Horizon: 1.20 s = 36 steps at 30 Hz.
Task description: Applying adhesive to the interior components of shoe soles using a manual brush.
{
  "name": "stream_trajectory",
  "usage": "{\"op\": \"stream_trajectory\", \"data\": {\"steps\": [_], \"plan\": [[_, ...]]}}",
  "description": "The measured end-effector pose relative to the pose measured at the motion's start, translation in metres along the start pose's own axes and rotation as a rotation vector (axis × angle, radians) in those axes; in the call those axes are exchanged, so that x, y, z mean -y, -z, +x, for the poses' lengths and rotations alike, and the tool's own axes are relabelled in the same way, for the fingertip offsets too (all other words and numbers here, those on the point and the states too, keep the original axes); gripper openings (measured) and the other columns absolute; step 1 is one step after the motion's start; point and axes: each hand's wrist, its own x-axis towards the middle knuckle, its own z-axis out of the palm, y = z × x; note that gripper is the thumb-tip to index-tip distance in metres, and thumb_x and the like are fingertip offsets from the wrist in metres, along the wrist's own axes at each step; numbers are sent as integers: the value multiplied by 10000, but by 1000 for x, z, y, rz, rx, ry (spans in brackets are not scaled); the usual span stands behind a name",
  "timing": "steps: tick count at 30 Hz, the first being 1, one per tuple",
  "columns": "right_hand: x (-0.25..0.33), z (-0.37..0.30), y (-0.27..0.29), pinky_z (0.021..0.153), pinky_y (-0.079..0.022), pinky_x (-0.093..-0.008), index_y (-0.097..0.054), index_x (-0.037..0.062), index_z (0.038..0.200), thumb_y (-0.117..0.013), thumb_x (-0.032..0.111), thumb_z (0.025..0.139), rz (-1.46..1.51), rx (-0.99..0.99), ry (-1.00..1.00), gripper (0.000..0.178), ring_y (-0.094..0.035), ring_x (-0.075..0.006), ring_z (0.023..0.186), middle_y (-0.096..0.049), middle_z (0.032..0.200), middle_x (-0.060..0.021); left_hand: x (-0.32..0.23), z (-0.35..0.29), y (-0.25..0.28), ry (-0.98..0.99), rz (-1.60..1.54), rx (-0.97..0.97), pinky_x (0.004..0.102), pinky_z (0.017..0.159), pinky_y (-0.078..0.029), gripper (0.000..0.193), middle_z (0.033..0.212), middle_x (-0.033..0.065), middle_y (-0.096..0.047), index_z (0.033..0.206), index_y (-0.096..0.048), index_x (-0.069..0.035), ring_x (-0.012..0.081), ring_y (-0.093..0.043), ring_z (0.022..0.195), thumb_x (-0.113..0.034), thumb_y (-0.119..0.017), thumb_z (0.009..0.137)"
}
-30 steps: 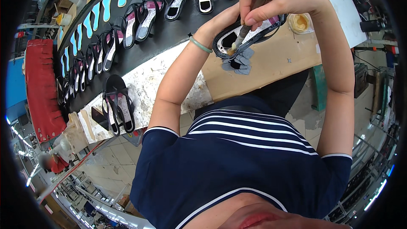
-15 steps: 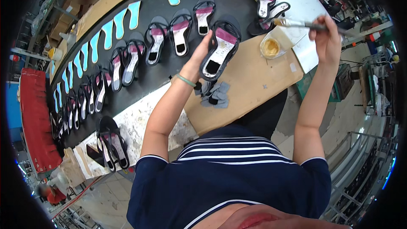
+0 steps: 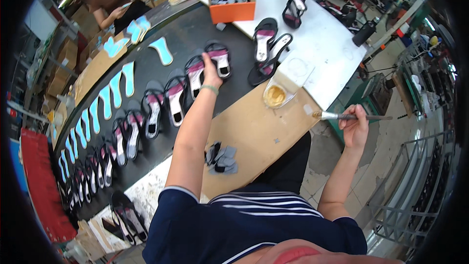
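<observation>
My left hand point(image 3: 210, 74) reaches over the black table to a black strappy sandal point(image 3: 223, 61) at the right end of a row. Its thumb lies along the sandal's left edge and the fingers are hidden behind it, closed on it. A pink-and-white insole with a black heel patch shows inside. Just left of the hand stands another such sandal point(image 3: 195, 75). My right hand point(image 3: 355, 126) grips a flat paintbrush point(image 3: 337, 116), its stained bristles pointing left. That hand is up beyond the cardboard's right edge. A clear tub of yellowish paste point(image 3: 275, 96) sits on the cardboard.
Grey and black fabric pieces point(image 3: 223, 159) lie on the cardboard point(image 3: 254, 132). Several sandals and turquoise insole shapes point(image 3: 105, 101) line the black table. An orange box point(image 3: 231, 0) and paired sandals point(image 3: 264, 49) stand farther back. Another person point(image 3: 117, 0) works at the far left.
My left hand has carried the sandal away from over the cardboard to the row's right end. My right hand with the brush has drawn back from above the paste tub. The view has shifted.
</observation>
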Motion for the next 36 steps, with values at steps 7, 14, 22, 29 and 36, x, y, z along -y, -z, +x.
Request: {"op": "stream_trajectory", "data": {"steps": [7, 14, 22, 29, 36], "plan": [[0, 19, 36, 548, -465, -319, -603, 28, 946, -479, 240, 1032, 82, -77, 29, 260, -606, -184, 633, -645, 858, -78, -8, -28, -22, -221, 433, -248, 356, 976, -425, 733, 1243, 213, -609, 1281, -525, 111, 285, -586, 1160, -551, -491, 969], [-11, 47, 52, 647, -498, -348, -591, 17, 953, -464, 257, 1037, 255, -142, 45, 284, -628, -202, 735, -656, 897, -120, 0, -77, -92, -943, 1384, 174, 445, 1050, -396, 575, 1316, 303, -504, 1376, -420, 66, 410, -500, 1243, -254, -588, 929], [-16, 50, 29, 672, -475, -353, -564, 33, 959, -466, 262, 1034, 275, -24, -24, 260, -618, -207, 762, -630, 954, -112, 77, 49, -115, 182, 674, 294, 303, 748, -494, 410, 1005, 106, -691, 1157, -614, 23, 188, -657, 896, -300, -663, 909], [-5, 45, 47, 655, -515, -355, -557, 8, 957, -419, 225, 1050, 149, -57, -32, 274, -630, -219, 757, -629, 952, -146, 87, 62, -120, 204, 222, 167, 380, 702, -535, 257, 965, 144, -694, 1046, -615, 75, 253, -683, 761, -159, -609, 939], [-20, 54, 6, 686, -565, -379, -574, -28, 975, -460, 181, 1028, -136, 17, -4, 244, -688, -259, 777, -662, 954, -192, 28, 31, -93, -10, 557, -27, 394, 666, -523, 251, 935, 185, -676, 1012, -610, 132, 270, -679, 765, -101, -623, 920]]}}
